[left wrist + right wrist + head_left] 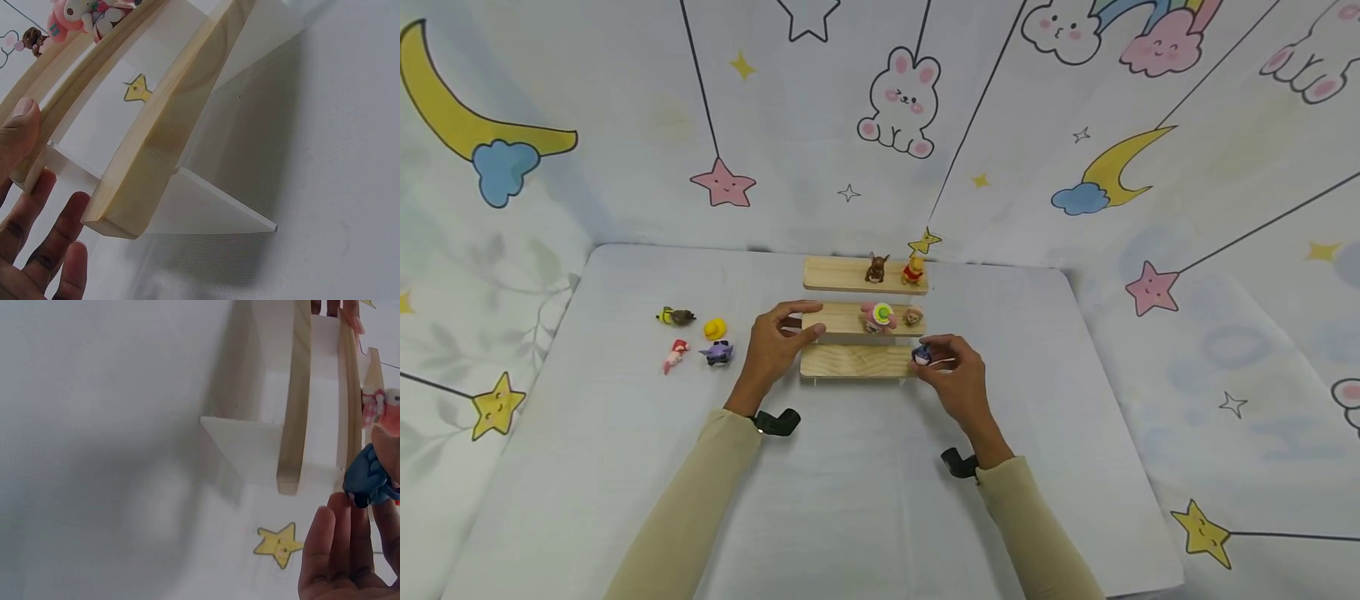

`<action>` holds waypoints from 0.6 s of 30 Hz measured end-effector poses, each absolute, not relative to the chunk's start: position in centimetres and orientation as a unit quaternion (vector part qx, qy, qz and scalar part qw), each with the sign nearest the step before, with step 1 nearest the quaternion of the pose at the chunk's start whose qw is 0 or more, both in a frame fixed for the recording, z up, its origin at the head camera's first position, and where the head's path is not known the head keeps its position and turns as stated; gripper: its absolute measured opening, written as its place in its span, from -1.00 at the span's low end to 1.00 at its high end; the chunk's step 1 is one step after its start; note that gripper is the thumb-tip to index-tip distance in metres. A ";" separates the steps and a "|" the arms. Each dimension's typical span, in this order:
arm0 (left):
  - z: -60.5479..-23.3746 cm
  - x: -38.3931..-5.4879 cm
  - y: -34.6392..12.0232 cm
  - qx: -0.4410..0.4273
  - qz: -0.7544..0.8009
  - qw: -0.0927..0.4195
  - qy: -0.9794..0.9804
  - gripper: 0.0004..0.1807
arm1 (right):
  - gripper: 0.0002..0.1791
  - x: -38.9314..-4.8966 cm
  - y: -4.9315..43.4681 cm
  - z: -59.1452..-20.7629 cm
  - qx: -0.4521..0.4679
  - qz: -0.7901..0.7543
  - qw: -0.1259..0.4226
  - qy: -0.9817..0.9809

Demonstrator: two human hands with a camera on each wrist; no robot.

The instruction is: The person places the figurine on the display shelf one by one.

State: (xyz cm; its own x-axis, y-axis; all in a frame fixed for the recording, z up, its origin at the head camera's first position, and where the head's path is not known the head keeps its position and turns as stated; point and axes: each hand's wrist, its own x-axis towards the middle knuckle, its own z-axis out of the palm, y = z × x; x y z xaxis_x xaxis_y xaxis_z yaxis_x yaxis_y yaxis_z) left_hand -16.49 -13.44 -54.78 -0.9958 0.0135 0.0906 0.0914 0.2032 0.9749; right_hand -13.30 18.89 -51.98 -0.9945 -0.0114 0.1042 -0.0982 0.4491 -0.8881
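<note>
A three-tier wooden display shelf with white side supports stands on the table. My left hand pinches the left end of its middle board, thumb on top and a finger underneath. My right hand holds a small blue figurine between thumb and fingers at the right end of the bottom board. Behind it on the middle board are a pink figurine with a round hat and a small pale figurine. The top board carries a brown eared figurine and a yellow bear in red.
Left of the shelf, several toys lie on the white-covered table: a brown figurine with yellow, a yellow hat-shaped piece, a pink-and-red figurine and a purple figurine. A printed cloth backdrop surrounds the table.
</note>
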 end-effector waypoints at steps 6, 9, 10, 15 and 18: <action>-54.8 -16.4 -13.5 -0.034 -0.633 0.028 -0.773 -0.53 | -0.53 -13.0 18.2 -52.5 0.037 0.516 0.034 -0.855; -54.8 -16.4 -13.5 -0.034 -0.634 0.028 -0.772 -0.53 | -0.53 -12.9 17.9 -52.7 0.040 0.509 0.037 -0.859; -54.8 -16.4 -13.5 -0.034 -0.634 0.028 -0.772 -0.54 | -0.52 -12.9 17.8 -52.8 0.040 0.507 0.039 -0.860; -54.9 -16.5 -13.6 -0.033 -0.634 0.029 -0.772 -0.54 | -0.52 -12.8 17.4 -53.4 0.042 0.496 0.056 -0.866; -54.8 -16.5 -13.5 -0.032 -0.634 0.028 -0.772 -0.54 | -0.52 -12.8 17.2 -53.7 0.040 0.487 0.065 -0.870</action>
